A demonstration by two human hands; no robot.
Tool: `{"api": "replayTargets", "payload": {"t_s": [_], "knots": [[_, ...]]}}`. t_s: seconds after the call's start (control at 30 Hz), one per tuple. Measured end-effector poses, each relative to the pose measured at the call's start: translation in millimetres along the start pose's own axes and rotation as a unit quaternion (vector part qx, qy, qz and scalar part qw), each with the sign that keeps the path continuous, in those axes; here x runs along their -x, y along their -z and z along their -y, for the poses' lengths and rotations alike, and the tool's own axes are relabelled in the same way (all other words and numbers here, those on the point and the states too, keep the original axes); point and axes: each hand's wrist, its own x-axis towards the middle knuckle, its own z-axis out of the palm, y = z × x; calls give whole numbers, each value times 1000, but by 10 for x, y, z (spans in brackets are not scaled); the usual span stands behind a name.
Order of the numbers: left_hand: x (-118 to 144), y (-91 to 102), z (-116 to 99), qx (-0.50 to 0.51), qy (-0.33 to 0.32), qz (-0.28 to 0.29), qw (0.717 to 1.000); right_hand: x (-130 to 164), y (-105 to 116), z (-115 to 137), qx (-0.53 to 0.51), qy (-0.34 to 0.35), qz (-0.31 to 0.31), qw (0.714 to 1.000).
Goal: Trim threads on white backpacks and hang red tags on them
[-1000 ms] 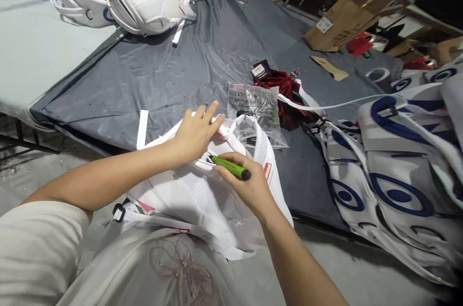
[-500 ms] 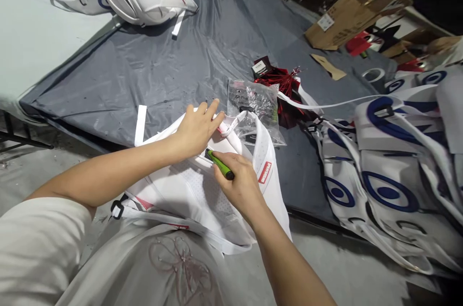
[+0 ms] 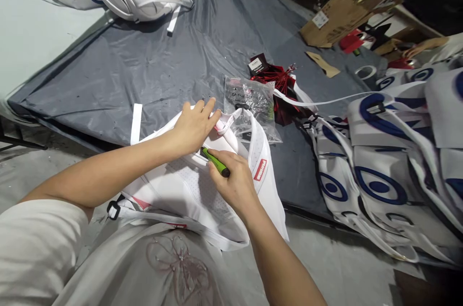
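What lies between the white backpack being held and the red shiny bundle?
The head view shows a clear plastic packet there, partly behind the backpack's strap.

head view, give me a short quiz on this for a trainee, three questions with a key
1. Fill in: the green pen-like tool is held in the person's ___ hand.
2. True or false: the left hand is gripping the cardboard box.
3. Multiple choice: what colour are the eye-shaped patches on the bags at right?
a) red
b) blue
c) green

Key:
1. Right: the right hand has it.
2. False: the left hand rests on the white bag in front of the person.
3. b) blue
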Motion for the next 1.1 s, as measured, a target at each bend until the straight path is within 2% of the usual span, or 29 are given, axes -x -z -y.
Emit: {"api": "replayTargets", "payload": {"t_s": [0.1,0.23,0.33,0.47,0.6,0.8,0.93,1.1], "knots": [[-9,5,26,4,-6,13,1000,-9,13,44,49,-15,-1,999],[-8,20,43,4,-6,21,1000,-10,27,51,37,-5,13,999],[-6,18,36,8,-3,18,1000,-3,18,31,69,-14,-1,997],[-6,3,27,10,4,12,1000,0,-23,40,62,7,-8,998],[0,-8,30,7,2,0,1000,-2,-61,90,115,2,-37,993],[9,-33,22,4,4,-12,1000,-1,-88,119,115,-14,-57,992],[4,-39,13,12,9,-14,1000,20,-99,115,71,-23,-49,996],[-1,-37,13,13,6,-15,1000,39,-121,107,64,-45,-78,994]]}}
